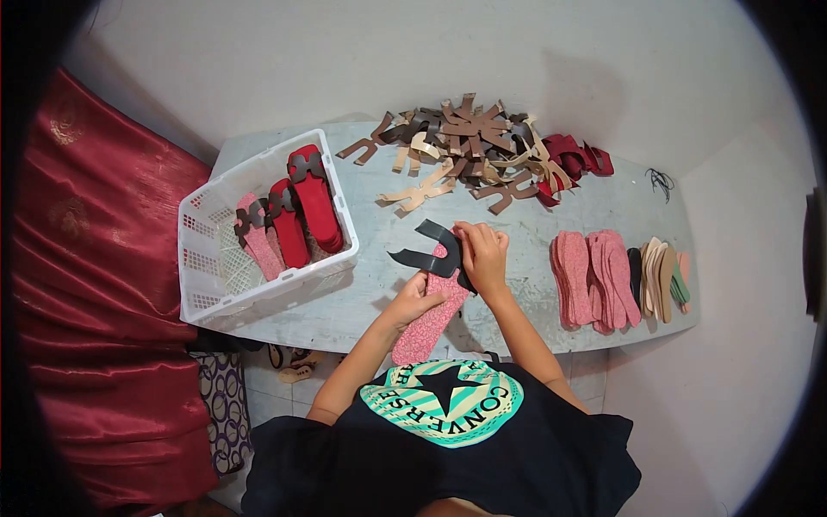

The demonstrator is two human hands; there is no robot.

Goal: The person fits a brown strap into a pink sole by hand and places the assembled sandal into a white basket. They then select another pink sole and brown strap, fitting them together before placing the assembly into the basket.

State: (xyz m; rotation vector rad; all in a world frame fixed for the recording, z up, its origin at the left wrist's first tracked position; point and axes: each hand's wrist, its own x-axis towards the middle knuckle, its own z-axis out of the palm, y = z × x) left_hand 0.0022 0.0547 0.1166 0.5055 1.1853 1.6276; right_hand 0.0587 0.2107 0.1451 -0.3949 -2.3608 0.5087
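A pink patterned sole point(431, 323) is held over the table's front edge, its lower end toward my body. My left hand point(413, 302) is closed around its middle. My right hand point(481, 250) is closed at the upper right, with its fingers on the edge of a black strap point(422, 260). That strap lies across the upper part of the sole, and its two free ends stick out to the left. The right fingers partly hide where the strap meets the sole.
A white basket point(194, 258) with red and pink sandals stands on the table point(379, 302) at left. Brown, beige and dark red straps point(478, 129) are piled at the back. Pink soles point(612, 276) and other-coloured soles point(665, 284) stand at right. A red curtain point(103, 302) hangs at far left.
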